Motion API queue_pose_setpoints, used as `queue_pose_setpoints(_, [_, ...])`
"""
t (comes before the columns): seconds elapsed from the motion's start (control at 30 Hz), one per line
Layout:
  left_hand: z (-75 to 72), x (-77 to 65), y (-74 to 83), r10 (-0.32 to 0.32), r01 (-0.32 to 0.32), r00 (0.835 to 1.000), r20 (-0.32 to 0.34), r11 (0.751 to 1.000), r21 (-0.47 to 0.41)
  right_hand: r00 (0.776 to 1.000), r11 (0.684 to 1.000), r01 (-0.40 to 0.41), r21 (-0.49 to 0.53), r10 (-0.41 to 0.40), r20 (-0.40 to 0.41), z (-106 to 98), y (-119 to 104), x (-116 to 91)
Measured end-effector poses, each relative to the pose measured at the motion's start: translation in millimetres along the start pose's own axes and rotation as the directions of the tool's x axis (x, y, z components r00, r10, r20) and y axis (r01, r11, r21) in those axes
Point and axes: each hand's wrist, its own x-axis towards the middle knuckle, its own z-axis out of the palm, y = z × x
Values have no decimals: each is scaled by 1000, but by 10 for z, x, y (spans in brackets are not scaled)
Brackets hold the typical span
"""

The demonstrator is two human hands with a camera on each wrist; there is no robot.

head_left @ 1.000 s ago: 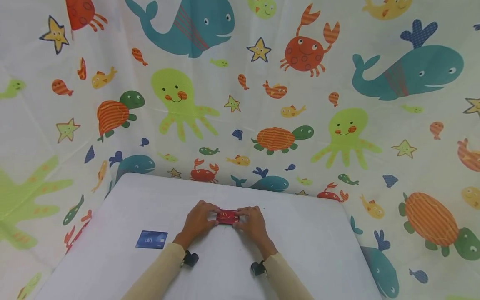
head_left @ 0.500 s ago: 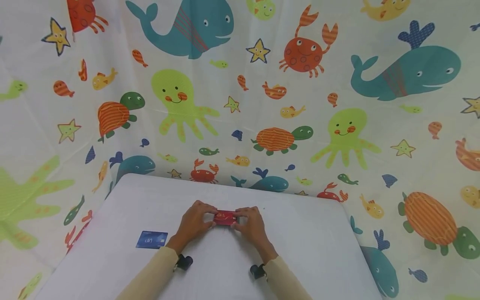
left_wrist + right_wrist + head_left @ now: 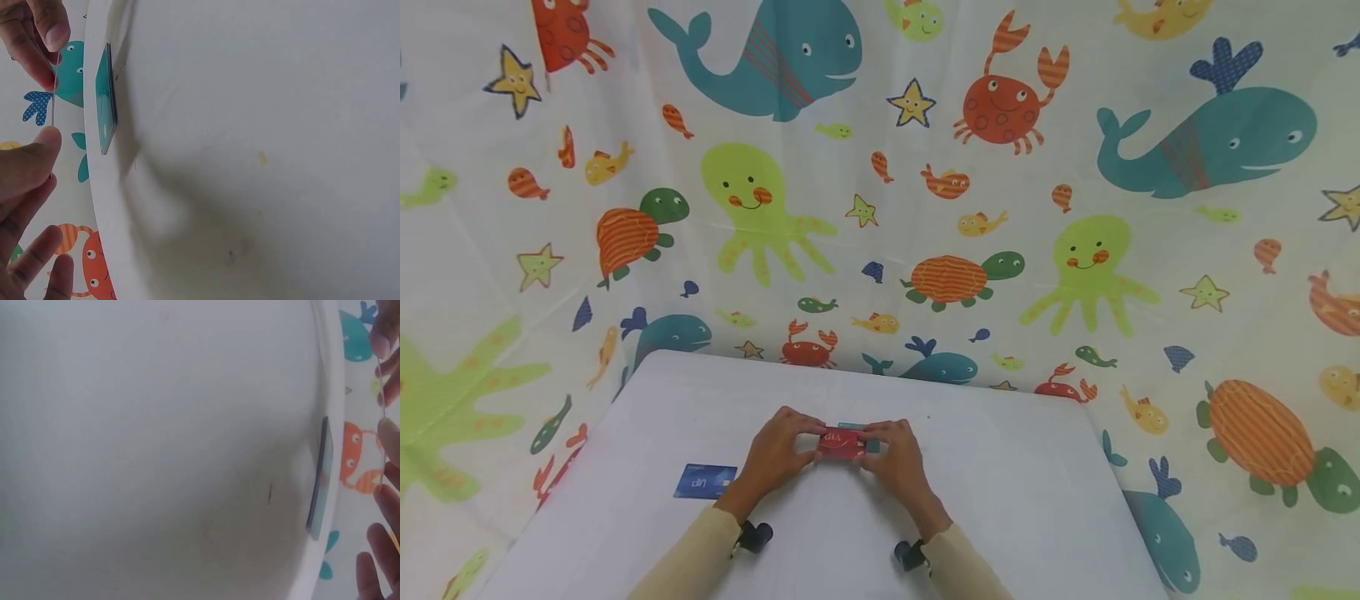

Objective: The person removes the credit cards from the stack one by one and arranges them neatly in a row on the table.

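Observation:
Both hands hold a red VIP card (image 3: 842, 445) by its two ends. My left hand (image 3: 780, 450) pinches the left end between thumb and fingers, while my right hand (image 3: 900, 460) pinches the right end. In the left wrist view the card (image 3: 54, 103) appears edge-on as a thin line, raised off the table. Behind and below it lies a small stack of teal cards (image 3: 872, 447), partly covered by the red card in the head view. From the right wrist this stack (image 3: 322, 481) shows flat on the table. A blue VIP card (image 3: 705, 482) lies left of my left hand.
The white table (image 3: 1015, 500) ends at a far edge against a hanging sheet (image 3: 880, 233) printed with sea animals. A small camera is strapped to each wrist, under the sleeves.
Both hands have moved slightly left and toward me with the red card, uncovering the teal stack that was under it. The blue card stays put.

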Motion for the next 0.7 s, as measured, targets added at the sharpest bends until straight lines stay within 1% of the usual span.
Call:
queue_pose_setpoints(0.17, [-48, -76, -16, 6, -6, 1000, 2, 1000, 24, 1000, 1000, -6, -6, 6, 4, 52, -47, -58])
queue_pose_setpoints(0.3, [-80, -153, -57, 10, -10, 1000, -10, 999, 43, 1000, 1000, 4, 17, -4, 14, 75, -122, -114])
queue_pose_setpoints(0.43, [-97, -233, -121, 14, -13, 1000, -24, 998, 56, 1000, 1000, 15, 18, -16, 21, 118, -170, -157])
queue_pose_setpoints(0.6, [-129, -304, -189, 13, -12, 1000, -19, 998, 63, 999, 1000, 28, -2, -28, 22, 201, -201, -183])
queue_pose_setpoints(0.7, [-164, -339, -224, 11, -9, 1000, -22, 998, 58, 999, 999, 41, 4, -41, 20, 236, -235, -192])
